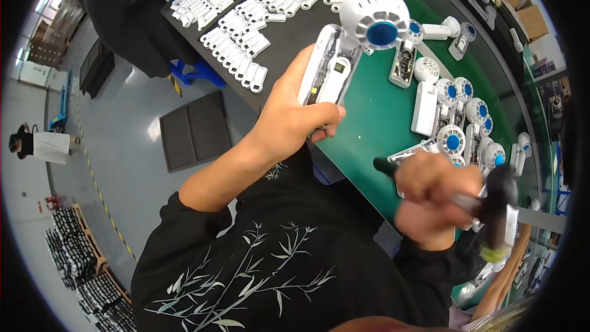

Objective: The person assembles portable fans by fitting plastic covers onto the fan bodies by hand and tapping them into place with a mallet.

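Head view: gripping a black-handled tool (386, 167), blurred, in right hand (437, 193); holding a handheld fan (351, 42) by its handle (326, 71) in left hand (295, 107), over green bench (362, 132) by its near edge, apparently sparing the slotted head (375, 7); beyond, clustered fans (452, 141) toward the far edge.

White handheld fan (344, 55) was held up tilted over the tabletop (362, 126), by its near edge: round vented head uppermost, blue centre, handle internals visible through clear cover. Dark tool (493, 203) was further right, head motion-blurred, black handle end pointing left.
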`<state>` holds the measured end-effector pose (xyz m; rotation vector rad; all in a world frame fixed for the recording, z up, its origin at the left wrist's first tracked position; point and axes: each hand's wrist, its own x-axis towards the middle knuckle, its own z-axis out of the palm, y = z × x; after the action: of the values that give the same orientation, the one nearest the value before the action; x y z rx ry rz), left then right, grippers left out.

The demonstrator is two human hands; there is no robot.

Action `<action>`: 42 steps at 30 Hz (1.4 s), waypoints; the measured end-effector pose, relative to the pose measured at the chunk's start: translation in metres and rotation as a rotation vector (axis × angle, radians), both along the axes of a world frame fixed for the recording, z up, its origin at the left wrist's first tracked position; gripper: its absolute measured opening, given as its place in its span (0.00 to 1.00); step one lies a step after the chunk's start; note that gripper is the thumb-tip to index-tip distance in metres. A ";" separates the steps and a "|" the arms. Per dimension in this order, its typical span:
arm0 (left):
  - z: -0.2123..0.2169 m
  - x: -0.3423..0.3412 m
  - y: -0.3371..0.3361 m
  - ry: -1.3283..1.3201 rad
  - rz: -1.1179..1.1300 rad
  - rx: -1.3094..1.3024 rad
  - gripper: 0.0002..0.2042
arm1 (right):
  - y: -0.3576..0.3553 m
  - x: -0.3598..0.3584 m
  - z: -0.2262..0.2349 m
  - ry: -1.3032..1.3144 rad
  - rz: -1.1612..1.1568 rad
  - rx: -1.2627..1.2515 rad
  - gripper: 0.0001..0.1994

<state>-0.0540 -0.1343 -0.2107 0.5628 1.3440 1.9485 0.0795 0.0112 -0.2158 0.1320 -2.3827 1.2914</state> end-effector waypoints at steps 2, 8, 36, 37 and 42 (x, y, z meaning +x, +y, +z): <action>0.000 -0.001 0.002 -0.007 -0.006 0.018 0.39 | 0.002 -0.001 0.001 0.026 0.004 0.041 0.15; -0.008 -0.003 0.005 -0.143 0.022 0.174 0.22 | 0.015 -0.010 0.000 0.114 0.411 -0.588 0.12; -0.041 -0.034 0.008 -0.177 0.169 0.207 0.19 | -0.026 -0.052 -0.077 -0.717 -0.184 -1.201 0.09; -0.042 -0.037 0.007 -0.314 0.127 0.274 0.19 | -0.033 -0.047 -0.076 -0.704 -0.181 -1.207 0.09; -0.043 -0.052 0.014 -0.205 0.088 0.092 0.20 | -0.056 -0.029 -0.101 -0.514 -0.067 -1.032 0.10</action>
<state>-0.1058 -0.1203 -0.2537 0.3403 1.1729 2.0859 0.0502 -0.0453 -0.3172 -0.6370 -1.7045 2.5423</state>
